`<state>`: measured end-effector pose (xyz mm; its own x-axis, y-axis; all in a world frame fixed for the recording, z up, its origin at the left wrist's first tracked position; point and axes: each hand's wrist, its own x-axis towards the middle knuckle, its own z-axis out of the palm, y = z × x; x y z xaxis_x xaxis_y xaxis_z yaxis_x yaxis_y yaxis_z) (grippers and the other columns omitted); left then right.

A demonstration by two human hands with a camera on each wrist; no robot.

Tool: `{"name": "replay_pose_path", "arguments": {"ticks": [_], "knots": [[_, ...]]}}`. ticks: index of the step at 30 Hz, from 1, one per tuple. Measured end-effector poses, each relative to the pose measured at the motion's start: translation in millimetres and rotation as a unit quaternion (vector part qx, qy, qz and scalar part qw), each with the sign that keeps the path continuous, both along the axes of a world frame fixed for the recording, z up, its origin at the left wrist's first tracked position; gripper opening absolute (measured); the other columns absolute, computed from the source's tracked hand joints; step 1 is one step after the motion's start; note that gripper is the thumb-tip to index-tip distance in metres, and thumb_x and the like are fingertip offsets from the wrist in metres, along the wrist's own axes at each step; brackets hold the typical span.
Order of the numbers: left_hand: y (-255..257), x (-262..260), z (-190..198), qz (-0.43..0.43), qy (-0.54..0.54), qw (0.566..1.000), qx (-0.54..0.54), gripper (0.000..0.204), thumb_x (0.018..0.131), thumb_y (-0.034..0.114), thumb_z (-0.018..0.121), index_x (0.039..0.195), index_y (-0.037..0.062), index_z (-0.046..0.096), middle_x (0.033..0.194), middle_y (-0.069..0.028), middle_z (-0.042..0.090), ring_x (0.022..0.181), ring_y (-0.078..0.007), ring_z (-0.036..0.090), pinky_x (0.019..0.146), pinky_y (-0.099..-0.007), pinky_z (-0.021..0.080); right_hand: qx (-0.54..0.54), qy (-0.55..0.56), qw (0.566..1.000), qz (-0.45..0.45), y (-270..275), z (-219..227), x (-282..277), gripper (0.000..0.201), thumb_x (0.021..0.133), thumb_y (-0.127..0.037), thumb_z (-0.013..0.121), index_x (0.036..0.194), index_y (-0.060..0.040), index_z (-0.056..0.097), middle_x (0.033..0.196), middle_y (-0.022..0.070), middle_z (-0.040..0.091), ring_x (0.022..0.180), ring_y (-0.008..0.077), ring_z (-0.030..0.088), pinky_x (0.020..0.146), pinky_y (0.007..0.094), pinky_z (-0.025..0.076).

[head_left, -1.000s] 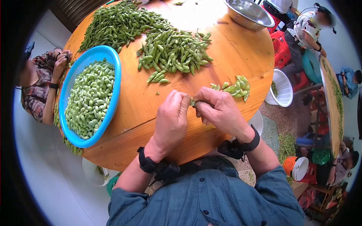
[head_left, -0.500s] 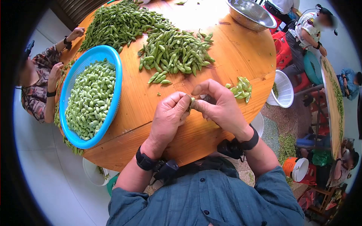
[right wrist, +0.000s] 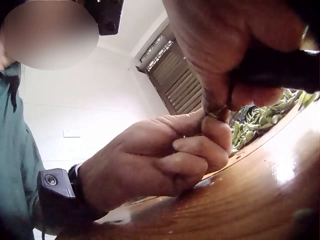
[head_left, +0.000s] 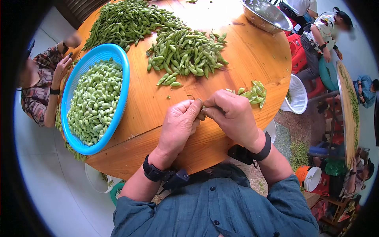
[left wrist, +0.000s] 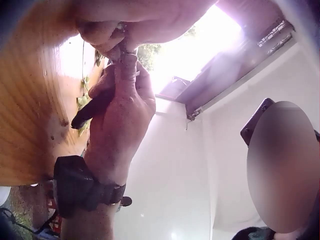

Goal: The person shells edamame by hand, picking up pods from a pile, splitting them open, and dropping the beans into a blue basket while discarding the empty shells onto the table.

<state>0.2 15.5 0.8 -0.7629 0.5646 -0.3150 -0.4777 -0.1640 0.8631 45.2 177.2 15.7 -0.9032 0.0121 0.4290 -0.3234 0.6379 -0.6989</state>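
Just above the near part of the table, my two hands meet fingertip to fingertip. A small green soybean pod (right wrist: 216, 113) shows between them in the right wrist view, mostly hidden by the fingers. My left hand (head_left: 178, 123) pinches it between thumb and curled forefinger. From the other side, the thumb and forefinger of my right hand (head_left: 236, 115) pinch it too. Beyond the hands lies a pile of full pods (head_left: 183, 55). Opened empty pods (head_left: 254, 94) are heaped beyond my right hand. Left of the hands, a blue basket (head_left: 125, 79) holds shelled green beans (head_left: 94, 102).
A larger pod heap (head_left: 122, 23) covers the far left of the round wooden table (head_left: 252, 51). A steel colander (head_left: 268, 17) stands at its far right edge. A white basket (head_left: 296, 94) is below the right edge. Another person (head_left: 41, 93) sits at the left side.
Half a second ago my right forefinger was lifted away from the thumb; now it has come back down to pinch at the pod. The person at the left has moved a hand.
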Motion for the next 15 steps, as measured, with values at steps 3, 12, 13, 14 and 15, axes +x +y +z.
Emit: {"name": "replay_pose_path", "arguments": {"ticks": [3, 12, 13, 14, 15], "knots": [[-3, -2, 0, -0.017, 0.01, 1.0, -0.015, 0.028, 0.102, 0.027, 0.053, 0.086, 0.0055, 0.061, 0.067, 0.007, 0.049, 0.05, 0.0013, 0.034, 0.042, -0.0176, 0.024, 0.015, 0.003, 1.0, 0.011, 0, 0, 0, 0.015, 0.076, -0.008, 0.074, 0.082, -0.0039, 0.061, 0.076, 0.0129, 0.062, 0.067, 0.0309, 0.062, 0.059, 0.0372, 0.049], [-4, -7, -2, -0.034, -0.093, 0.989, 0.11, 0.031, 0.1, 0.034, 0.056, 0.084, 0.0075, 0.057, 0.065, 0.0052, 0.046, 0.048, -0.001, 0.032, 0.04, -0.0182, 0.023, -0.084, -0.02, 0.996, -0.034, -17, 8, 3, 0.017, 0.078, -0.009, 0.074, 0.082, -0.002, 0.059, 0.074, 0.0145, 0.061, 0.067, 0.0313, 0.062, 0.058, 0.0369, 0.048], [-5, -8, -3, -0.038, -0.117, 0.985, 0.123, 0.031, 0.1, 0.035, 0.056, 0.084, 0.0077, 0.057, 0.066, 0.0045, 0.046, 0.048, -0.0014, 0.033, 0.04, -0.0182, 0.023, -0.061, -0.003, 0.998, -0.032, -18, 10, 3, 0.018, 0.078, -0.008, 0.073, 0.082, -0.0017, 0.058, 0.074, 0.0148, 0.06, 0.067, 0.0317, 0.061, 0.058, 0.0375, 0.048], [-5, -8, -3, -0.036, -0.116, 0.985, 0.124, 0.031, 0.1, 0.035, 0.056, 0.084, 0.0077, 0.057, 0.066, 0.0045, 0.046, 0.048, -0.0014, 0.033, 0.04, -0.0182, 0.023, -0.061, -0.003, 0.998, -0.03, -18, 10, 2, 0.018, 0.078, -0.008, 0.073, 0.082, -0.0017, 0.058, 0.074, 0.0148, 0.06, 0.067, 0.0317, 0.061, 0.058, 0.0375, 0.048], [-5, -8, -3, -0.028, -0.119, 0.985, 0.119, 0.031, 0.099, 0.035, 0.057, 0.084, 0.0078, 0.057, 0.065, 0.0046, 0.046, 0.047, -0.0015, 0.032, 0.039, -0.0184, 0.023, -0.04, 0.004, 0.999, -0.02, -18, 9, 1, 0.018, 0.078, -0.008, 0.073, 0.081, -0.0018, 0.056, 0.073, 0.0149, 0.059, 0.066, 0.0324, 0.06, 0.057, 0.0382, 0.047]]}}
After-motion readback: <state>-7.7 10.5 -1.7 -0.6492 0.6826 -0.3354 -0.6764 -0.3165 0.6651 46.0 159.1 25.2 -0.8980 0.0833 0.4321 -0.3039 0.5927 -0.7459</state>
